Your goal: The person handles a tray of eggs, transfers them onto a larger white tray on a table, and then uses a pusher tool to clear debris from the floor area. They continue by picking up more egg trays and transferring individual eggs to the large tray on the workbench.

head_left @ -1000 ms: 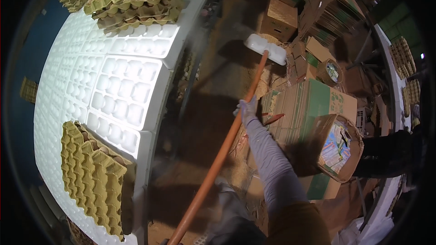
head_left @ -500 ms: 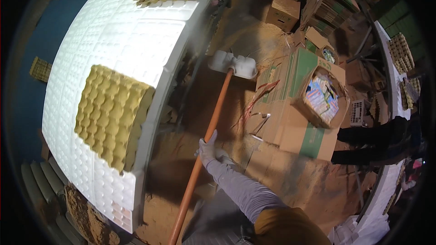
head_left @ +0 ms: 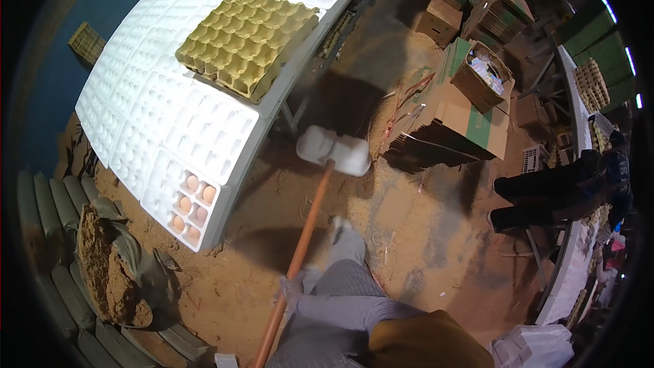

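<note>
Gloved in pale grey, my right hand point(head_left: 292, 293) is closed round a long orange pole point(head_left: 304, 238). The pole slants up and away from the lower edge and ends in a white two-lobed head point(head_left: 335, 150), slightly blurred, over the brown floor beside the table. My left hand is out of sight. To the left stands a long table covered with white moulded trays point(head_left: 208, 119). On it rests a stack of yellowish pulp egg trays point(head_left: 248, 39). Several brown eggs point(head_left: 193, 182) sit in the tray at the table's near corner.
Flattened cardboard boxes point(head_left: 443, 126) and an open carton of colourful packets point(head_left: 485, 71) stand at right. Stuffed sacks point(head_left: 51, 211) line the lower left, by an open sack of brown loose material point(head_left: 102, 266). Another person's dark-clad legs point(head_left: 545, 194) are at far right.
My view has shifted, bringing the near table corner with eggs and my leg into sight. My right hand, still round the pole, and the white head appear lower in the picture.
</note>
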A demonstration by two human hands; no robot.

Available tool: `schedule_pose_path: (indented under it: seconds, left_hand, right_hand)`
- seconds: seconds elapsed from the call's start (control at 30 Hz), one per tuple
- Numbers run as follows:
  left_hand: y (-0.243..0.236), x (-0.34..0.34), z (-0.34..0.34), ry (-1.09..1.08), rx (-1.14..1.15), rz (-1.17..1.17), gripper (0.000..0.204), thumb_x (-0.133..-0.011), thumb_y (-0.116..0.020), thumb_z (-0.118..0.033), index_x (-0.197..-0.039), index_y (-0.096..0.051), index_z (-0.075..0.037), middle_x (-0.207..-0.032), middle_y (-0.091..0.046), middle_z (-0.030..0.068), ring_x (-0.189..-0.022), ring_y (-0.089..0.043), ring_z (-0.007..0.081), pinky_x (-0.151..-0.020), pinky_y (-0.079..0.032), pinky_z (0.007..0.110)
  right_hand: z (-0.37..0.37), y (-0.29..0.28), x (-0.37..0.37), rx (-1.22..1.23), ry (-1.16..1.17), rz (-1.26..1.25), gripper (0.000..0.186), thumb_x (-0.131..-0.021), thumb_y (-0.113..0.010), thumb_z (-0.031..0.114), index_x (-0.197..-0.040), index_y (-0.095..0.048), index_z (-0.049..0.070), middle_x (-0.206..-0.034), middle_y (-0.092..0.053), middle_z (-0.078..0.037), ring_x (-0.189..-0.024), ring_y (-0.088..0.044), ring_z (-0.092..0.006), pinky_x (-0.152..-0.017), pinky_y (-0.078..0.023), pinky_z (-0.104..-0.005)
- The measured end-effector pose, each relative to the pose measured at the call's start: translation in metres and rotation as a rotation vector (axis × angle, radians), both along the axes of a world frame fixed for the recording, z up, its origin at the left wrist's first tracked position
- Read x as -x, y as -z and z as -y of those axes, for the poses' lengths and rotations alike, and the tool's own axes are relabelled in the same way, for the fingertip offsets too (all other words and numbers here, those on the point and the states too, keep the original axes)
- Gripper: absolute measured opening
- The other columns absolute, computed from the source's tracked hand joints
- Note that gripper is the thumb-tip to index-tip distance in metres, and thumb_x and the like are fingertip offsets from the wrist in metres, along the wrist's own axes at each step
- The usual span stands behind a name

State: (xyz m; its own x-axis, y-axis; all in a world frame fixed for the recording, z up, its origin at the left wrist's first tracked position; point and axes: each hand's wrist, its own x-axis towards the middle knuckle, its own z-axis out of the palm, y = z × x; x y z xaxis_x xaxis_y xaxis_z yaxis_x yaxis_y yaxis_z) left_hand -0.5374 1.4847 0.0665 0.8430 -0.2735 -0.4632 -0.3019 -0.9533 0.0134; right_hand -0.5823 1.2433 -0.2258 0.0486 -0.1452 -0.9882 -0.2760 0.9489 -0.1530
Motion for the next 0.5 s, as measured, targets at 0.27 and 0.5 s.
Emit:
schedule_pose_path:
  seconds: [0.27,0.5]
  left_hand:
    - [-0.01,0.086,-0.161,0.003,-0.208,0.12,0.04,-0.096,-0.056,-0.037,-0.08,-0.066,-0.001,-0.065,-0.061,0.0214,-0.059,-0.06,0.0373,-0.057,-0.046,0.047]
    - [0.015,0.063,-0.045,-0.058,-0.123,0.237,0.04,-0.1,-0.046,-0.028,-0.077,-0.066,-0.002,-0.068,-0.062,0.0224,-0.06,-0.061,0.0396,-0.056,-0.045,0.048]
  right_hand:
    - [0.044,0.034,0.044,0.046,0.11,0.37,0.023,-0.082,-0.068,0.014,-0.092,-0.05,0.005,-0.073,-0.055,-0.012,-0.062,-0.061,-0.03,-0.054,-0.056,-0.0477]
    - [0.247,0.07,-0.05,0.293,0.203,0.409,0.02,-0.079,-0.067,0.012,-0.088,-0.051,0.003,-0.065,-0.053,-0.014,-0.051,-0.058,-0.035,-0.045,-0.053,-0.0488]
